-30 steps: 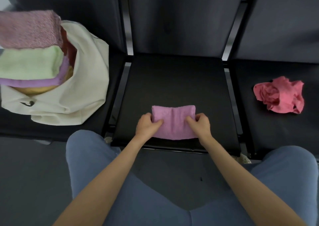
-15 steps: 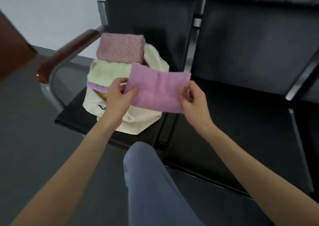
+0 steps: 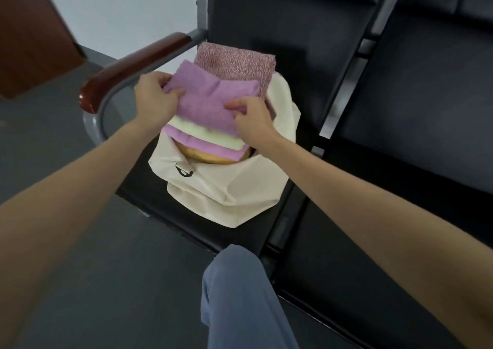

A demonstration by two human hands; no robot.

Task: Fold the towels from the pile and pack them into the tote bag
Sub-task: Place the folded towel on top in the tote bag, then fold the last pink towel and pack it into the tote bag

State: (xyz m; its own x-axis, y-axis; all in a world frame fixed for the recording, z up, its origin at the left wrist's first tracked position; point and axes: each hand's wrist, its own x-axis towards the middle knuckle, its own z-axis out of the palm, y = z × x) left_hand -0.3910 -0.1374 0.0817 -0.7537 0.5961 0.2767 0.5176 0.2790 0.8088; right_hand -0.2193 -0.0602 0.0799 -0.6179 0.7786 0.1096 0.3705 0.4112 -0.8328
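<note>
At the bottom of the frame a blue-trousered knee (image 3: 234, 295) juts toward the black seat (image 3: 360, 242). Mid-frame, the cream tote bag (image 3: 229, 188) sits stuffed with folded towels. Above it the left hand (image 3: 154, 100) and right hand (image 3: 253, 120) pinch the lilac towel (image 3: 210, 103) by its side edges, fingers curled tight. It looks soft, light and floppy; holding both edges should keep the fold.

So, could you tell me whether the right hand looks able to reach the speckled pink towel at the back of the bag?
Probably yes: the right hand is close to the speckled pink towel, whose top is uncovered, but it grips the purple towel.
</note>
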